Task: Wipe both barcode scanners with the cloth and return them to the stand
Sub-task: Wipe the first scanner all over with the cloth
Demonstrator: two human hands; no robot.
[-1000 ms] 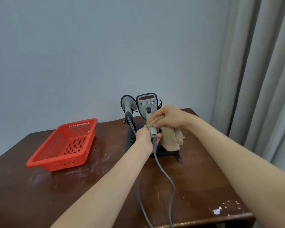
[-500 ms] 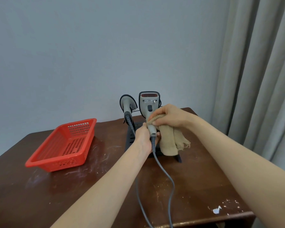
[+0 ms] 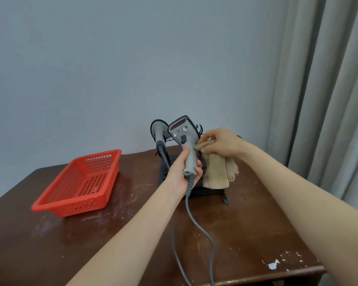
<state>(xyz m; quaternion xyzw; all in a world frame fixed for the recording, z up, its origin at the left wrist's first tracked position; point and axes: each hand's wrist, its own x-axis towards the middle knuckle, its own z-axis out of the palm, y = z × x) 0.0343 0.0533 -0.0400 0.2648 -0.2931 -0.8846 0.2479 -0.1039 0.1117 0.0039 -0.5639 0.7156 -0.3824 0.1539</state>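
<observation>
Count from my feed: two scanners, one cloth, one stand, one basket, two cables.

Held scanner (image 3: 184, 139) is off the stand, in the air just in front of it. Its long axis is near upright with the top leaning left. Head is up, cable end down, and the reddish scan window and trigger face the camera.

Left hand (image 3: 181, 174) has its fingers (image 3: 199, 169) wrapped round the lower handle, thumb lying up the front.

Right hand (image 3: 221, 144) is to the right of the neck, fingers pinching the top edge of the cloth (image 3: 216, 172). That pinched edge touches the right side of the handle, just below the head. The rest of the beige cloth hangs straight down over the stand.

Second scanner (image 3: 159, 131) sits in the black stand (image 3: 225, 200), head up, handle running down and slightly right. It is just left of the held one and behind it.

Grey cables (image 3: 196, 221) trail down the worktop (image 3: 246, 223) and off the near edge.

The red basket (image 3: 81, 182) is on the left of the worktop, well apart from the stand, long axis running away from me.
</observation>
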